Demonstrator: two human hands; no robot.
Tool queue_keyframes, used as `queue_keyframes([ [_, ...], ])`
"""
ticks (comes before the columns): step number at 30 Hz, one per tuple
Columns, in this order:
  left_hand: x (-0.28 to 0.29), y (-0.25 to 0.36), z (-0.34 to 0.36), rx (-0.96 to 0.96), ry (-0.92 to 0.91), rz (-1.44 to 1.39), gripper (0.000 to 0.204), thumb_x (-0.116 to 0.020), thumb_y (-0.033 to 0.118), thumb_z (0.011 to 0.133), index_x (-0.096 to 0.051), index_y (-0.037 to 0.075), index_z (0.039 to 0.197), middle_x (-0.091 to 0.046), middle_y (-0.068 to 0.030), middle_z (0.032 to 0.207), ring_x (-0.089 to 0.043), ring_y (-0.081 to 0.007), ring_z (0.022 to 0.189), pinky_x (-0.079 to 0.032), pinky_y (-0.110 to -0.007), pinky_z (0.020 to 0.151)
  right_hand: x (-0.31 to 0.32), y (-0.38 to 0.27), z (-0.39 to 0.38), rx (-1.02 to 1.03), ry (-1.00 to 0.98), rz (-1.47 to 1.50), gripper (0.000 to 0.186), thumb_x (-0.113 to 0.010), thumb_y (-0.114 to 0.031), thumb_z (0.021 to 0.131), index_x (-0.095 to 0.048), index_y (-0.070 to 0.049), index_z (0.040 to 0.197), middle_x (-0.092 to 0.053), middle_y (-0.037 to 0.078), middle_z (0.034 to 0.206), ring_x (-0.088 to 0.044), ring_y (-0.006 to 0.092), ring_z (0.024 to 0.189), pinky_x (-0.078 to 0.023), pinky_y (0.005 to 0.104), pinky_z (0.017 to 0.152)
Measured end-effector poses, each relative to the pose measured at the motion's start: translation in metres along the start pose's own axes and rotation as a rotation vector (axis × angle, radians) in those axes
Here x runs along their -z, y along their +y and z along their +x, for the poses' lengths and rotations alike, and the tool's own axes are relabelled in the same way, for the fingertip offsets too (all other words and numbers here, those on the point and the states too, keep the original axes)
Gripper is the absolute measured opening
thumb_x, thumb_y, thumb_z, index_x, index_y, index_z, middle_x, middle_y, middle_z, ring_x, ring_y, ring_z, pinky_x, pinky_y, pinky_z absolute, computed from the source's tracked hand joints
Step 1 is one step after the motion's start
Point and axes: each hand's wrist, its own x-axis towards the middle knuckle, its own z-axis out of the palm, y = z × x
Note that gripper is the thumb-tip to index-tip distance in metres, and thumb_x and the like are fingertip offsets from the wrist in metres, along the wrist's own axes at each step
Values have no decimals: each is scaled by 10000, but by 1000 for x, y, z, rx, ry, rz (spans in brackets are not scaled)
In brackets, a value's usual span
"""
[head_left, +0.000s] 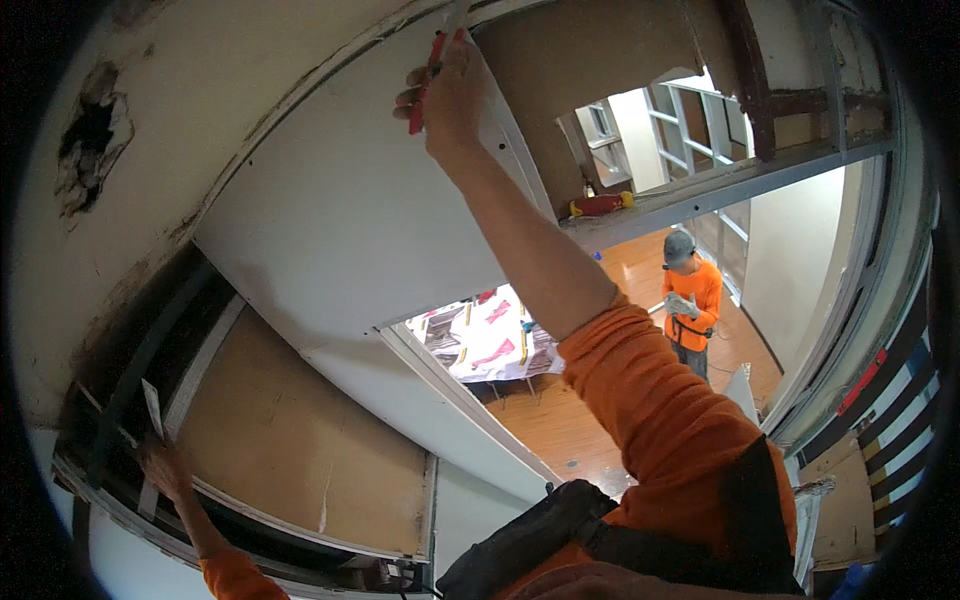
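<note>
High at the top, my right hand [455, 100] is closed around a slim red-handled tool [417, 112]; its exact kind is partly hidden by my fingers. It is up against the top edge of a large pale wall panel [370, 210]. Low on the left, my left hand [167, 470] is at the open dark frame beside a brown board [300, 430]. A narrow light strip [152, 405] sticks up from its fingers, which look closed, though they are small and shadowed.
A red-and-yellow handled tool [600, 205] lies on a metal ledge [720, 195]. Through the opening, a person in orange [692, 300] stands on a wood floor [640, 262], near a covered table [480, 335]. A ragged hole [90, 140] marks the wall at upper left.
</note>
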Motion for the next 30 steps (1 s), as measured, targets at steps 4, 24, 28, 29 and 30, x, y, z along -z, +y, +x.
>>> queue_keyframes([
  [4, 5, 1, 5, 34, -10, -106, 341, -563, 257, 1009, -648, -22, 1186, -664, -224, 1139, -598, -385, 1099, -467, -496, 993, -11, -4, 19, 84, 38, -193, 373, -364, -333, 1070, -483, -2, 1191, -593, 93, 711, -572, 190, 444, -496, 327, 382],
  [24, -25, 0, 9, 4, 9, -68, 382, -505, 310, 1024, -668, -23, 1116, -668, -229, 1041, -614, -391, 1006, -489, -494, 899, -46, 29, 9, 34, -48, -473, 387, -401, -350, 1068, -455, -61, 1319, -666, 162, 944, -700, 270, 709, -590, 414, 546],
  [28, 14, 5, 18, 69, -47, -187, 408, -476, 327, 1048, -686, -22, 1037, -666, -229, 971, -629, -393, 910, -508, -499, 814, -42, 100, -101, -175, -479, -617, 287, -417, -323, 1063, -442, -71, 1197, -609, 129, 830, -639, 242, 596, -537, 394, 474],
  [29, 7, -8, 13, 89, -16, -179, 415, -472, 330, 1052, -688, -22, 1020, -666, -229, 956, -632, -394, 894, -509, -500, 807, -41, 105, -124, -183, -479, -586, 265, -421, -316, 1061, -439, -73, 1167, -595, 121, 802, -624, 235, 567, -524, 389, 455],
  [30, -5, -12, 7, 111, 15, -193, 423, -467, 334, 1055, -690, -22, 1003, -667, -229, 940, -635, -395, 878, -510, -500, 800, -32, 101, -128, -137, -434, -577, 246, -425, -309, 1060, -436, -76, 1136, -581, 112, 773, -609, 228, 539, -511, 384, 437],
])
